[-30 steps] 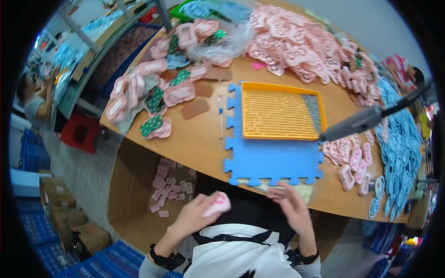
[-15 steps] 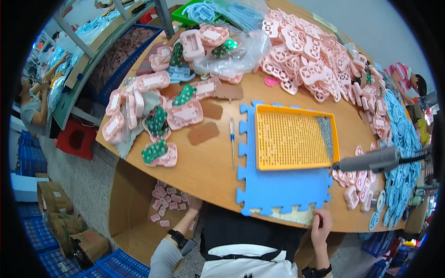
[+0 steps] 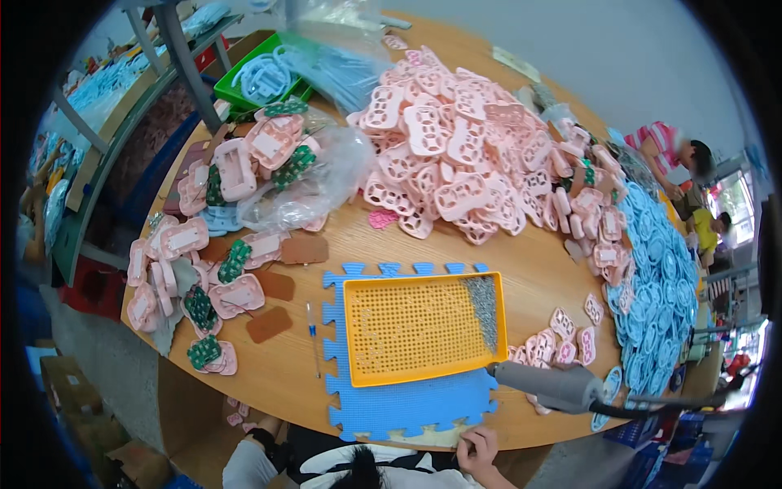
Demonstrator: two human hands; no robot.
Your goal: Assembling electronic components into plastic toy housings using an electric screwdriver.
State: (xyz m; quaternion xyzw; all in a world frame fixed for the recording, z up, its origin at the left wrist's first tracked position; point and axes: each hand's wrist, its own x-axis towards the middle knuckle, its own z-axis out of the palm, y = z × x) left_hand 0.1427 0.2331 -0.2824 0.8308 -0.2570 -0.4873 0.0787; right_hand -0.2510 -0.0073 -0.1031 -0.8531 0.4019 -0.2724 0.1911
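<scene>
At the table's front edge my right hand (image 3: 479, 450) rests by a pale sheet (image 3: 436, 438), its fingers curled in and nothing seen in them. My left hand (image 3: 271, 425) is low beside the table edge, next to the cardboard box (image 3: 191, 416) holding small pink pieces (image 3: 235, 417); its fingers are hidden. Before me a yellow perforated tray (image 3: 350, 334) lies on a blue foam mat (image 3: 407, 403), with small metal screws (image 3: 484, 306) heaped at its right end. A grey electric screwdriver (image 3: 554, 386) points at the tray's lower right corner.
A blue-handled screwdriver (image 3: 312, 330) lies left of the mat. Pink shells with green circuit boards (image 3: 235, 259) crowd the left. A large pile of pink plates (image 3: 456, 143) and blue rings (image 3: 652, 285) fill the back and right. A co-worker (image 3: 664, 151) is beyond.
My view has swung up and right, so the table sits lower and further left. My left hand has come back from over the pink pieces towards me. My right hand stays at the edge.
</scene>
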